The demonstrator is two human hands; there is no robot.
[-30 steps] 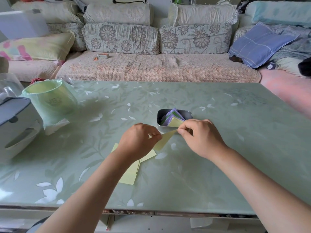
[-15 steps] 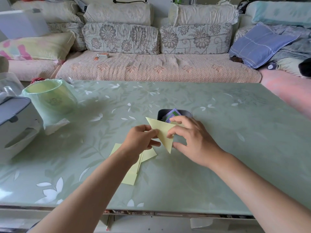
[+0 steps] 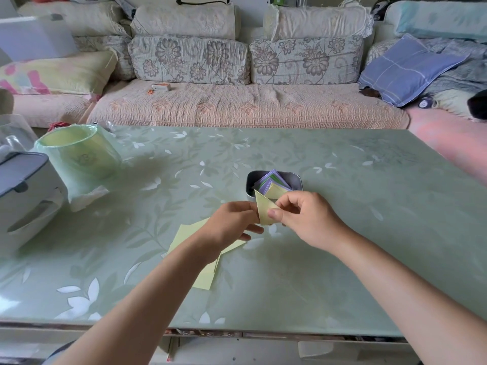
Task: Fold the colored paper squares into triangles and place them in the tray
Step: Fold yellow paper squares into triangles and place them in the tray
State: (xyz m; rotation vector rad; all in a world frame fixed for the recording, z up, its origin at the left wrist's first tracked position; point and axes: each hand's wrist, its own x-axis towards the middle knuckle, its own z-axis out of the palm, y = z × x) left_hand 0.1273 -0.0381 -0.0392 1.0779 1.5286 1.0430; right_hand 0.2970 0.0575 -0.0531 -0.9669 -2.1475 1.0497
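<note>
- Triangle (image 3: 264, 209): pale yellow paper, folded, held in the air over the middle of the table (image 3: 369, 246), just in front of the tray. Its top point is up, and its lower corner is covered by the right thumb.
- Right hand (image 3: 303, 219): the thumb presses the triangle's near face against curled fingers behind it, pinching the paper. The fingertips behind the paper are hidden.
- Left hand (image 3: 232, 225): its back faces the camera, with the fingers curled at the triangle's left edge and holding it. The contact itself is hidden behind the knuckles.
- Tray (image 3: 299, 179): small, grey, with rounded corners, at mid-table beyond the hands. Its near rim is partly blocked by the triangle and the right fingers.
- Folded papers (image 3: 271, 181): purple, green and yellow pieces leaning together inside the tray. They overlap too much to count.
- Squares (image 3: 188, 231): yellow sheets lying flat on the table toward the near edge, largely covered by the left forearm.
- Bin (image 3: 79, 154): lined with a green bag, near the table's far left corner. A faint mark shows through the liner but cannot be read.
- Appliance (image 3: 21, 196): white with a grey lid, at the left edge and cut off by the frame.
- Sofa (image 3: 237, 106): stands beyond the far edge. A small box (image 3: 161, 87) lies on the seat, its label too small to read.
- Cushion (image 3: 405, 69): blue, checked, on the right.
</note>
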